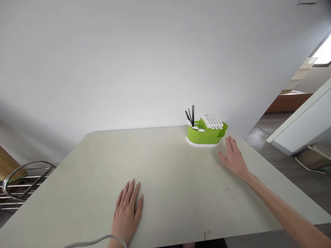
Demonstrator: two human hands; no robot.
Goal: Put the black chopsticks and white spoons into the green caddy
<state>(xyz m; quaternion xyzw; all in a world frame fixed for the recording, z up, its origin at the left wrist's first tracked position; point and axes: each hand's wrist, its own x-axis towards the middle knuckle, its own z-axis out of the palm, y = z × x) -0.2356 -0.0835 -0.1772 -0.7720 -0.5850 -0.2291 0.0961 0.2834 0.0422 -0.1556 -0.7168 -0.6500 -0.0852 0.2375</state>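
A green utensil holder (pixel 203 137) with a white base stands at the back right of the table, near the wall. Black chopsticks (pixel 193 115) poke up from its left part, and white spoons (pixel 201 130) show at its rim. Over its right part sits a white slotted rack (pixel 212 121). My right hand (pixel 233 157) is stretched out just in front and to the right of the holder, fingers apart, holding nothing; contact with the holder does not show. My left hand (pixel 127 211) lies flat on the table's front, with its thumb spread and nothing in it.
The pale table (pixel 160 165) meets a white wall (pixel 134 65) at the back. A grey cable (pixel 95 240) crosses my left wrist. To the left, below table height, is a metal rack (pixel 23 181). A bag-like bin (pixel 314 158) stands on the floor at right.
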